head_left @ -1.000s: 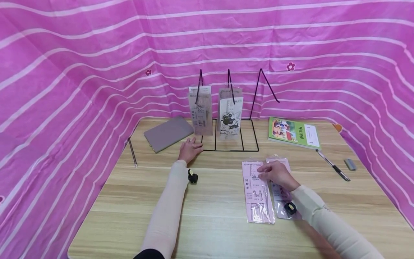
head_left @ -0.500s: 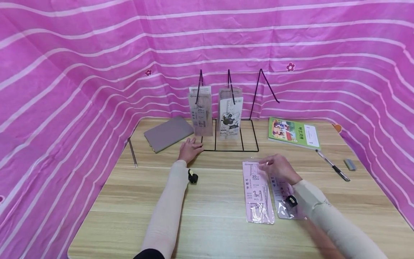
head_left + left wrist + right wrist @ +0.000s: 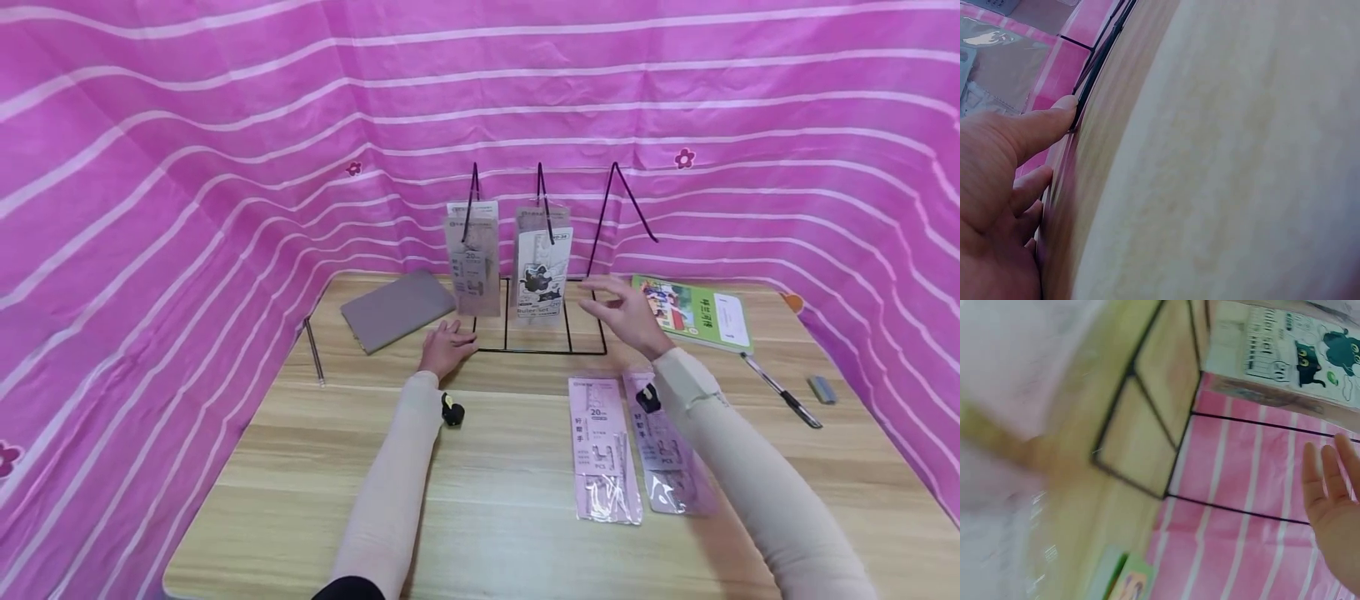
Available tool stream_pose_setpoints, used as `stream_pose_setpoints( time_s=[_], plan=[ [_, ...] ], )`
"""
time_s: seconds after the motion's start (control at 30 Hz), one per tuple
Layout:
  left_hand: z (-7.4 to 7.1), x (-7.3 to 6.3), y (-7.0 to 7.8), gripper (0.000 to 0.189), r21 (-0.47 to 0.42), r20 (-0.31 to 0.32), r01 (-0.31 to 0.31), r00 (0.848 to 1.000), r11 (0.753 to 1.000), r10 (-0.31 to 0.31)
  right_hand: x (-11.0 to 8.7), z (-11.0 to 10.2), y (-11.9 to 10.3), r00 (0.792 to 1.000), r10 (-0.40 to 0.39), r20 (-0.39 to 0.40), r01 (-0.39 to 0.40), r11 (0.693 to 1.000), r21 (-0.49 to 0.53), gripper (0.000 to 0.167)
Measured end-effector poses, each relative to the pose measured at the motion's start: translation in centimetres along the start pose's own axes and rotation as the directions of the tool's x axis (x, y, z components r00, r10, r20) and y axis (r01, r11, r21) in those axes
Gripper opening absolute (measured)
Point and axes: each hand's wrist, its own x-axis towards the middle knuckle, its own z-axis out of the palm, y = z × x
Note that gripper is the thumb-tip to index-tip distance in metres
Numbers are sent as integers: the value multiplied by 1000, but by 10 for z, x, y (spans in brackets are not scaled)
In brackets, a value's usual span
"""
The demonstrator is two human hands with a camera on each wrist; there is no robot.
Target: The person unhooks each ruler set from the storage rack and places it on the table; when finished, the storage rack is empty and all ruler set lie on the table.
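My left hand point(image 3: 446, 348) rests on the table at the front left corner of a black wire rack point(image 3: 536, 352). In the left wrist view the thumb point(image 3: 1060, 112) lies on the rack's wire. My right hand point(image 3: 622, 315), holding nothing, is raised near the rack's right side, fingers extended in the right wrist view. Grey ruler set packs point(image 3: 472, 271) hang from the rack's left hook. From the middle hook hangs a white ruler set point(image 3: 542, 275) with a black cat print, a grey pack behind it. Two pink ruler set packs point(image 3: 600, 450) point(image 3: 667, 450) lie below my right hand.
The rack's right hook point(image 3: 633, 200) bears nothing. A grey notebook point(image 3: 397, 310) and a pencil point(image 3: 313, 352) lie at left. On the right are a green book point(image 3: 705, 312), a pen point(image 3: 782, 390) and an eraser point(image 3: 822, 389). Pink striped cloth point(image 3: 480, 83) encloses the table.
My right hand has let go of the pink packs' upper ends and moved up and away, toward the rack's right side. The left hand stays at the rack's corner. The head view shifts slightly.
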Motion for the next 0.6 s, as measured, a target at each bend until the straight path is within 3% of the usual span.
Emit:
stream_pose_setpoints(
  time_s=[0.1, 0.33, 0.6],
  plan=[
    [-1, -1, 2, 36, -8, 5, 7, 1000, 1000, -7, 17, 6, -7, 998, -58, -9, 58, 996, 66, 38],
    [1, 0, 2, 36, 1, 0, 0, 1000, 1000, 0, 24, 6, -54, 1000, -1, -10, 3, 989, 150, 42],
    [-1, -2, 1, 35, -11, -10, -5, 1000, 1000, 4, 32, 9, -54, 999, -15, -47, 25, 975, 222, 39]
  ],
)
